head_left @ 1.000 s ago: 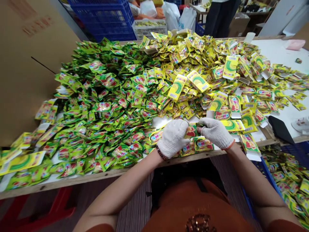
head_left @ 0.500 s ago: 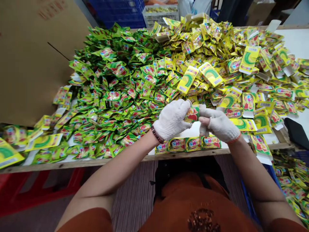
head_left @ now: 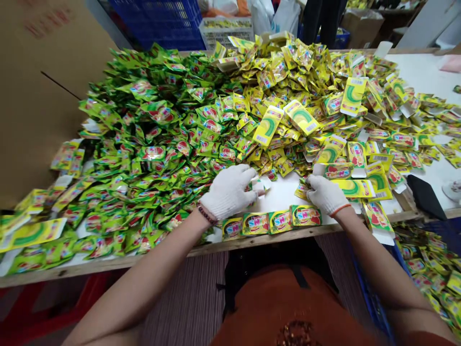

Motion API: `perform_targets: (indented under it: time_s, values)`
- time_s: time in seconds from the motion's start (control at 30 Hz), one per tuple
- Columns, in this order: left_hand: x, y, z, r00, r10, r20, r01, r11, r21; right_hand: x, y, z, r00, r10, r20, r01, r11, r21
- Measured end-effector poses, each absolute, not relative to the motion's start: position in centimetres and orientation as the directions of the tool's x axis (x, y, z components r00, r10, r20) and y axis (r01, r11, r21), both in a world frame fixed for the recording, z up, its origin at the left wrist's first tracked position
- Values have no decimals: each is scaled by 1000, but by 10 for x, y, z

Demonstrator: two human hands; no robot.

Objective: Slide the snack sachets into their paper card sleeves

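Note:
My left hand (head_left: pixel 230 191), in a white knitted glove with bare fingertips, is closed round a small carton (head_left: pixel 256 185). The carton's white end flap sticks out past the fingers; the hand hides most of the rest. To the right, my gloved right hand (head_left: pixel 327 194) pinches a yellow sachet (head_left: pixel 301 189) at the edge of the white tabletop (head_left: pixel 283 190). Just below the hands, several filled cartons (head_left: pixel 280 221) stand in a row along the table's front edge. Green sachets (head_left: pixel 154 154) lie heaped by the left hand, and yellow sachets (head_left: pixel 281 67) are piled behind both hands.
Flat yellow cartons (head_left: pixel 353 188) lie right of my right hand, near a black phone (head_left: pixel 427 196). A large cardboard box (head_left: pixel 32 110) stands at the left. Blue crates (head_left: pixel 158 21) and a white basket (head_left: pixel 226 34) are behind the table. Another person's legs (head_left: pixel 322 21) show at the back.
My hands have moved apart. The left hand has gone left with the carton, and the right hand has let go of it and come down onto a yellow sachet. The camera view has shifted.

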State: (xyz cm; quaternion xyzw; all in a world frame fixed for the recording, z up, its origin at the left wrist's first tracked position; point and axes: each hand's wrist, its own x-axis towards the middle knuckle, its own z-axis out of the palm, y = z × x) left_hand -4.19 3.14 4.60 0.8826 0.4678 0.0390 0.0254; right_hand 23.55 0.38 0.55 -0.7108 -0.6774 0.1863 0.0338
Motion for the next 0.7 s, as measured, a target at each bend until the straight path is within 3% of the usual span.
perform_targets:
  time_s: [0.07,0.17,0.3,0.4,0.53,0.7]
  values:
    - [-21,45,45,516,856,26,849,-516,113,226,4,5,50,967,-250,982,-93,-162]
    - [13,71,39,415,907,-75,906,-404,126,214,6,7,76,956,-285,990,-106,-93]
    - [35,95,29,352,932,-91,930,-336,150,214,9,5,-49,967,-249,987,9,-160]
    - [26,98,28,330,944,-28,925,-317,211,216,11,0,-51,974,-222,985,11,-175]
    - [1,93,32,298,954,37,896,-293,335,214,18,-2,-51,955,-293,989,8,-146]
    - [-15,89,33,259,962,88,866,-271,419,216,25,-2,-157,933,-323,971,86,-222]
